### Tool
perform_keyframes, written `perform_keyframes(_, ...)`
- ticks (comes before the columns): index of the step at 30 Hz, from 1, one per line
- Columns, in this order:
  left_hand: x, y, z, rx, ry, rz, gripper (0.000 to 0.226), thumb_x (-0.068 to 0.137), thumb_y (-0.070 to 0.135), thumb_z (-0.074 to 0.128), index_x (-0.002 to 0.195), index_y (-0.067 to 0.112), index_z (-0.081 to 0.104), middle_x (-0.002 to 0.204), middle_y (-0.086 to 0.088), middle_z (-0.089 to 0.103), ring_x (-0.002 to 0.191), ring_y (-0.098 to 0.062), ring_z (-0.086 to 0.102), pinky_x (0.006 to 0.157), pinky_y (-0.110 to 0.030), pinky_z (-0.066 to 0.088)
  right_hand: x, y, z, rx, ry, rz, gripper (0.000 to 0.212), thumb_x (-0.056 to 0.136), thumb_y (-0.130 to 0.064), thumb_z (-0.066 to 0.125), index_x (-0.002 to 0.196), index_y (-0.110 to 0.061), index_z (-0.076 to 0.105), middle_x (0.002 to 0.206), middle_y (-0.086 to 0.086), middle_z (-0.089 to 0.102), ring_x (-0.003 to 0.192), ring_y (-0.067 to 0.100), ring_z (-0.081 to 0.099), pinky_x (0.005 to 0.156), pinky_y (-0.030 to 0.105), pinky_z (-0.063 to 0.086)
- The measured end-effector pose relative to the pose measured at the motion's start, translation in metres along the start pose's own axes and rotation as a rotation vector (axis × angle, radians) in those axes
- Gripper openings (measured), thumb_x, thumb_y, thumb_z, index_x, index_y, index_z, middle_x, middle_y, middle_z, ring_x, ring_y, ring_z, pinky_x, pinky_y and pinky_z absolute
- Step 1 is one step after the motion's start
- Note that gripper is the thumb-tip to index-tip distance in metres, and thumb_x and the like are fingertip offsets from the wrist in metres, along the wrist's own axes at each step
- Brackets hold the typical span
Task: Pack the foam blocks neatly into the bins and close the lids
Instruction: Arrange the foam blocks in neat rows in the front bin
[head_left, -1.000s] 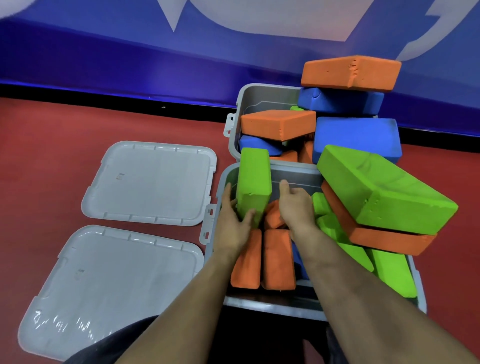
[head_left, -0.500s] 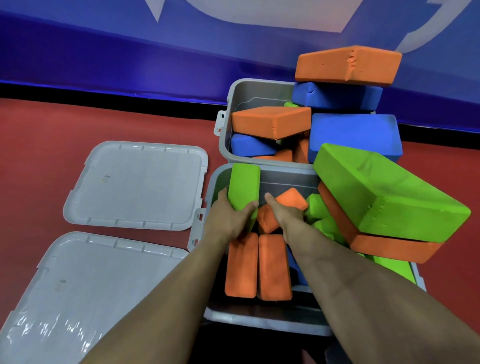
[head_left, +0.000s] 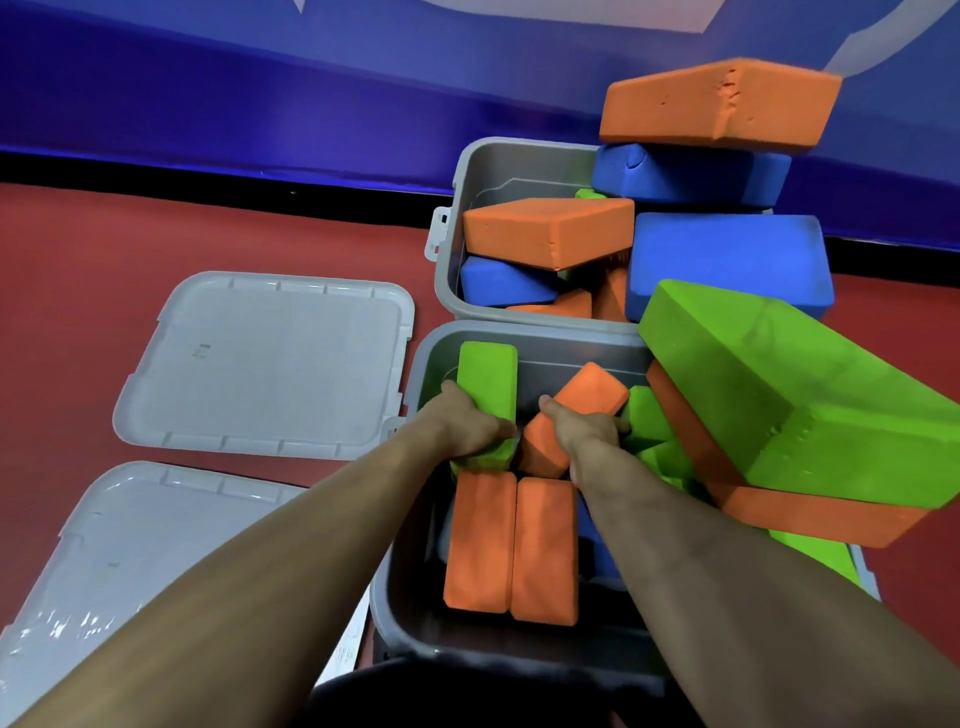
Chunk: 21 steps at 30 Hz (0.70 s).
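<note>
Since 1 s ago the green block (head_left: 487, 382) sank into the near bin (head_left: 415, 395), left hand (head_left: 470, 428) gripping its upright length, right hand (head_left: 589, 434) wrapped round the tilted orange block (head_left: 576, 415) beside it.

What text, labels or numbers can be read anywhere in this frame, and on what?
No readable text.
Far lid: small sticker, too small to read.
Near lid: faint mark, illegible.
Blue wall: part of a white graphic only, no letters visible.

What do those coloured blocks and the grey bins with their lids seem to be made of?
Top orange block: probably soft foam, matte, with pitted, chipped edges. Near bin and far lid: apparently moulded plastic, smooth grey, with rounded corners and ribbed rims. Near lid shows glossy highlights, maybe a film.
</note>
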<state>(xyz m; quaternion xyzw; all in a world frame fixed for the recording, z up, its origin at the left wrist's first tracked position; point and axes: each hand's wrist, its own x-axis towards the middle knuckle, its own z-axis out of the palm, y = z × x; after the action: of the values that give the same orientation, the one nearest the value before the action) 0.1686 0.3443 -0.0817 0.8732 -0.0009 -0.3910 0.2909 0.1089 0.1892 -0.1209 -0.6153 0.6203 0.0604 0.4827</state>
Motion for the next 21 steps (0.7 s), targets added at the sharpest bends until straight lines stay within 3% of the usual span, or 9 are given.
perform_keyframes(3, 0.000, 0.004, 0.009, 0.018, -0.008, -0.034, 0.136, 0.037, 0.083, 0.072, 0.144, 0.005, 0.044, 0.135, -0.014, 0.062, 0.116, -0.031, 0.064, 0.100, -0.044, 0.053, 0.013, 0.001, 0.003, 0.018, -0.025, -0.001, 0.134, 0.038, -0.062, 0.088, 0.137, -0.003, 0.021, 0.135, 0.021, 0.054, 0.113, 0.043, 0.060, 0.093, 0.059, 0.053)
perform_keyframes(6, 0.002, 0.006, 0.015, 0.039, 0.008, -0.008, 0.107, 0.061, 0.075, 0.076, 0.138, 0.004, 0.053, 0.129, -0.014, 0.066, 0.112, -0.032, 0.066, 0.096, -0.042, 0.055, 0.036, 0.009, 0.005, 0.028, -0.046, -0.040, 0.142, 0.023, -0.064, 0.083, 0.138, -0.007, 0.024, 0.133, 0.019, 0.056, 0.107, 0.043, 0.064, 0.083, 0.064, 0.055)
perform_keyframes(8, 0.002, 0.007, 0.012, 0.018, -0.005, 0.015, 0.095, 0.063, 0.069, 0.077, 0.132, 0.006, 0.059, 0.123, -0.013, 0.069, 0.107, -0.030, 0.068, 0.092, -0.039, 0.056, 0.030, 0.009, -0.003, 0.031, -0.068, -0.054, 0.140, 0.022, -0.062, 0.085, 0.139, -0.010, 0.029, 0.128, 0.016, 0.060, 0.103, 0.041, 0.066, 0.070, 0.066, 0.057)
perform_keyframes(12, 0.000, -0.001, 0.002, -0.037, -0.041, 0.034, 0.103, 0.040, 0.076, 0.074, 0.122, 0.013, 0.067, 0.113, -0.007, 0.074, 0.095, -0.024, 0.072, 0.089, -0.041, 0.060, 0.012, 0.006, -0.022, 0.025, -0.125, -0.093, 0.120, 0.030, -0.053, 0.090, 0.132, -0.011, 0.042, 0.123, 0.015, 0.062, 0.099, 0.040, 0.067, 0.044, 0.067, 0.050)
perform_keyframes(15, -0.010, -0.005, -0.008, -0.113, -0.070, 0.039, 0.067, 0.070, 0.058, 0.085, 0.116, 0.014, 0.067, 0.108, -0.010, 0.073, 0.094, -0.030, 0.073, 0.080, -0.050, 0.063, 0.020, 0.011, -0.019, 0.011, -0.156, -0.111, 0.120, 0.038, -0.053, 0.092, 0.135, -0.011, 0.036, 0.126, 0.014, 0.060, 0.103, 0.040, 0.066, 0.050, 0.063, 0.054)
perform_keyframes(17, -0.010, -0.010, -0.011, -0.142, -0.088, 0.035, 0.053, 0.082, 0.048, 0.082, 0.119, 0.015, 0.065, 0.110, -0.011, 0.072, 0.098, -0.032, 0.072, 0.078, -0.053, 0.063, 0.028, 0.015, -0.015, -0.040, -0.149, -0.132, 0.134, 0.026, -0.063, 0.086, 0.136, -0.010, 0.031, 0.126, 0.014, 0.061, 0.104, 0.039, 0.067, 0.070, 0.062, 0.058)
perform_keyframes(19, -0.013, -0.015, -0.010, -0.162, -0.112, 0.027, 0.057, 0.080, 0.052, 0.081, 0.122, 0.019, 0.062, 0.113, -0.007, 0.071, 0.101, -0.031, 0.071, 0.072, -0.050, 0.064, 0.052, 0.026, -0.004, -0.076, -0.152, -0.153, 0.143, 0.019, -0.068, 0.079, 0.139, -0.010, 0.026, 0.127, 0.014, 0.062, 0.106, 0.038, 0.067, 0.084, 0.062, 0.056)
perform_keyframes(21, -0.010, -0.021, -0.006, -0.190, -0.126, 0.048, 0.081, 0.063, 0.068, 0.084, 0.125, 0.021, 0.061, 0.116, -0.003, 0.072, 0.104, -0.027, 0.070, 0.077, -0.046, 0.062, 0.059, 0.029, 0.001, -0.114, -0.167, -0.181, 0.144, 0.022, -0.071, 0.077, 0.141, -0.009, 0.025, 0.129, 0.012, 0.062, 0.107, 0.037, 0.067, 0.087, 0.060, 0.056)
